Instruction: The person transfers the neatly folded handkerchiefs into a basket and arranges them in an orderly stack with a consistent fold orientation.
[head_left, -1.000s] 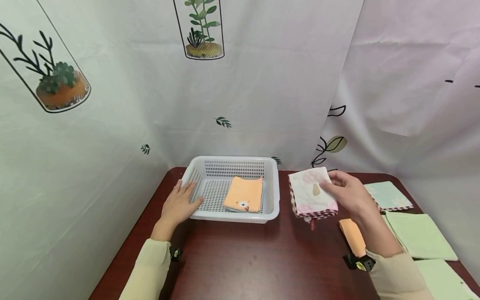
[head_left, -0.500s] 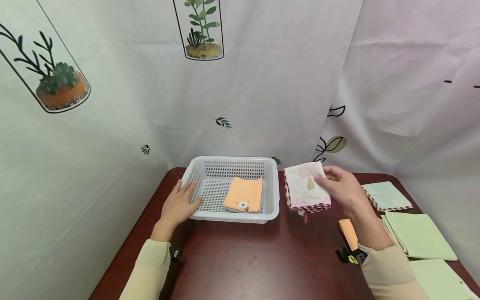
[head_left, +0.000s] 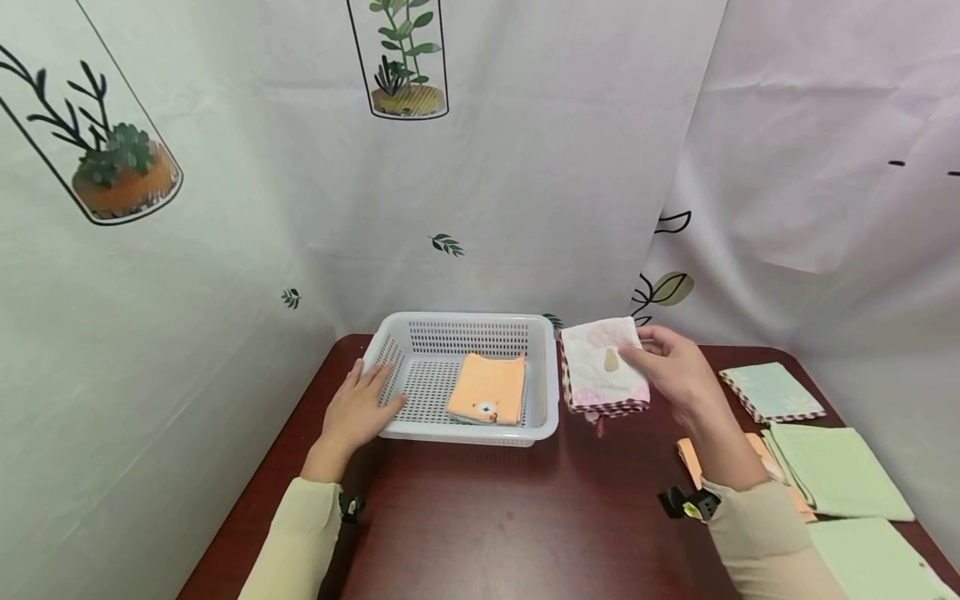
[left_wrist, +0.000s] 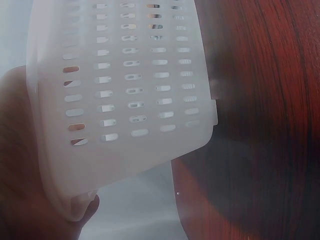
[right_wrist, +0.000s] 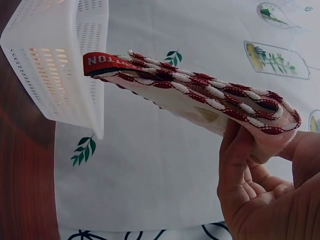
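In the head view, my right hand pinches one edge of a folded white-and-pink small towel with a dark red-and-white checked border. It holds the towel raised just right of the white plastic basket. The right wrist view shows the towel's layered edge and a red label, the fingers below. My left hand rests spread over the basket's left rim, its fingers fairly straight. Inside the basket, toward the right, lies a folded orange towel with an animal face. The left wrist view shows the basket's slotted wall.
On the right of the dark red table lie a folded pale blue towel, green towels and an orange towel partly hidden by the right forearm. A white printed curtain hangs behind.
My right hand has moved left and slightly away with the white-and-pink towel, bringing it close to the basket's right side. More of the orange towel on the table shows. The left hand has stayed put.
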